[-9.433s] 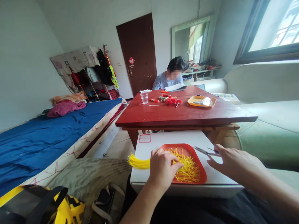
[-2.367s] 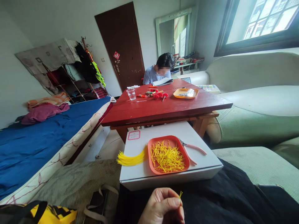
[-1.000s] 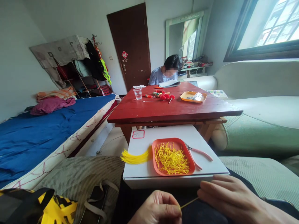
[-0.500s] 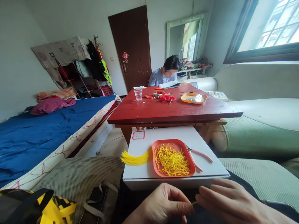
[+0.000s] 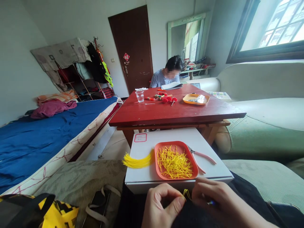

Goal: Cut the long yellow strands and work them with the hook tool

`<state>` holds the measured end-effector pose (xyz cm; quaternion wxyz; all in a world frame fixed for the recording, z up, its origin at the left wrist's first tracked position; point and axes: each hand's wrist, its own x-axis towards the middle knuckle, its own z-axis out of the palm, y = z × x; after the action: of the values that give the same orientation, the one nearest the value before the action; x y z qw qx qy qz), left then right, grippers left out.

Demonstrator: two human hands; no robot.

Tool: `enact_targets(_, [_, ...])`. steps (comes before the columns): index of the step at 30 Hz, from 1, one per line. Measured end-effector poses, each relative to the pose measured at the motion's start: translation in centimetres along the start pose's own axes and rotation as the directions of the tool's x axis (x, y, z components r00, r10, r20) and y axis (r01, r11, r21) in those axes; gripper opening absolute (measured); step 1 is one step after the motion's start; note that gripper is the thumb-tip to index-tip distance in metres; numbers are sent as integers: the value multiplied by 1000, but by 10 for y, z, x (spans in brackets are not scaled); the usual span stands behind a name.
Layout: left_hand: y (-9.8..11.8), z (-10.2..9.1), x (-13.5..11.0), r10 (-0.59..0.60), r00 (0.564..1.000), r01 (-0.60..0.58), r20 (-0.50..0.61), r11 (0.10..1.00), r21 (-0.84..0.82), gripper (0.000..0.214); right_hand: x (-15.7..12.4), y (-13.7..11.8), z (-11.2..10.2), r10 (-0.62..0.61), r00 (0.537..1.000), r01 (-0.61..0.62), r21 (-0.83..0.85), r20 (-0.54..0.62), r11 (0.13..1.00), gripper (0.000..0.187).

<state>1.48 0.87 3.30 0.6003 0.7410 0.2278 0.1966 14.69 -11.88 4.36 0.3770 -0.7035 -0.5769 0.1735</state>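
Thumb and forefinger of my left hand (image 5: 163, 204) pinch a thin yellow strand (image 5: 186, 192), low in front of the white box. The strand is bent into a narrow loop between my hands. My right hand (image 5: 212, 196) is closed at the loop's other side, its fingertips partly hidden; a small bluish glint shows under it. Just beyond, an orange-red tray (image 5: 156, 172) holds a heap of short yellow pieces (image 5: 174, 163). Left of it lies a curved bundle of long yellow strands (image 5: 137, 160). Pink-handled pliers (image 5: 205, 156) rest against the tray's right side.
The white box (image 5: 147, 175) abuts a red table (image 5: 142, 115) bearing a plastic cup (image 5: 140, 96), red fluffy items (image 5: 167, 99) and a yellow tray (image 5: 185, 102). A person (image 5: 159, 77) sits behind it with papers. A bed (image 5: 59, 126) stands left.
My right hand has moved left and up, closer to my left hand, which has turned slightly. The yellow strand between them now shows as a bent loop.
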Motion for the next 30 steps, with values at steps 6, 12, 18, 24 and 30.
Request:
enact_targets(6, [9,4,-1,508,859,-494,61,794,354,13,8,-9,4,267,946,-322,452,183,832,23])
enact_targets(12, [8,-7,8,721,605,-778,338,445,443,17,8,-2,2,302,863,-505,676,405,536,39])
enact_targets(18, [10,-13,9,686,455,-840,568,119,530,20,8,-3,-5,372,757,-653,597,537,466,36])
enact_targets(24, [-1,-11,11,656,349,-868,669,-42,494,27,10,-6,-1,384,717,-696,561,582,448,36])
enact_targets(30, [8,-10,13,648,485,-852,586,201,483,26,6,0,-17,360,899,-438,484,250,758,24])
